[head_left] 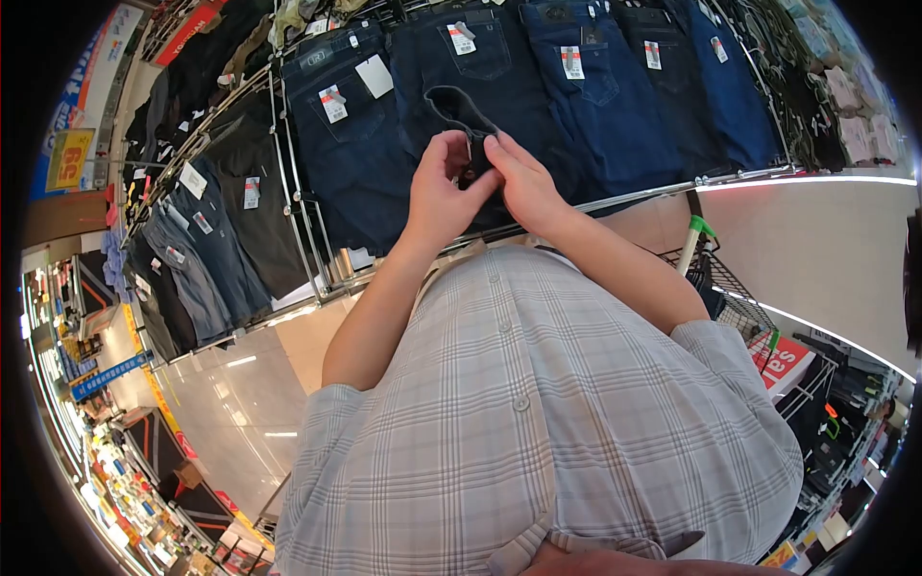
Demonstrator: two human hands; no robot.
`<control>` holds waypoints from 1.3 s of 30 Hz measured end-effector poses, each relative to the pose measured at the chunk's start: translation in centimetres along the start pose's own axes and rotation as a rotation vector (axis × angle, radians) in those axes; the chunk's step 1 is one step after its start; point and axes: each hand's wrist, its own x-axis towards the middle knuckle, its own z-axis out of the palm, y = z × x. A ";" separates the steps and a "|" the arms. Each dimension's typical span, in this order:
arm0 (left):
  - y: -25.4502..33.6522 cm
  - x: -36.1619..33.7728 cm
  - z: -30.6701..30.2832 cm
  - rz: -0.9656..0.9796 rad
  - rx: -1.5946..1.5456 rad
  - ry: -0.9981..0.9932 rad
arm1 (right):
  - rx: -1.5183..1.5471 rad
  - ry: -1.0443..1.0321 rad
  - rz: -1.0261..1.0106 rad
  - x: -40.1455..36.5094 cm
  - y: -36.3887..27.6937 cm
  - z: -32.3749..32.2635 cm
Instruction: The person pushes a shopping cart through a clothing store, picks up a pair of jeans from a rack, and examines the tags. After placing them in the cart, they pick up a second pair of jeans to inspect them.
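Both hands meet in front of my chest, over a rack of folded jeans. Between them is a dark looped strap [459, 102] that looks like a belt; its loop stands up above my fingers. My left hand [448, 190] curls around its lower end, thumb and fingers closed. My right hand [523, 184] pinches the same end from the other side with its thumb on top. Small details at the gripped end are partly hidden by the fingers. Behind the hands lie dark blue jeans [471, 58] with a price tag [461, 38].
More tagged jeans [576, 96] lie along the metal rack [615, 200]. Grey and black trousers [206, 240] fill the rack section at left. A shopping cart [735, 293] with a green-trimmed handle stands at my right, near a red sale sign [783, 363].
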 end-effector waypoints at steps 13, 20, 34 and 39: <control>0.5 -0.4 -2.3 -0.419 -0.621 0.199 | -0.514 -0.227 -0.188 -1.1 -0.2 -0.5; 1.1 -0.8 -7.3 -0.375 -0.670 -0.273 | -0.497 -0.007 -0.141 0.3 1.0 -3.1; 5.3 -0.4 -7.6 0.144 0.156 -0.412 | -1.278 -0.251 -0.622 1.0 -7.2 -5.1; 4.4 -1.7 -7.0 0.173 0.279 -0.145 | -1.202 -0.102 -0.495 0.0 -5.8 -6.2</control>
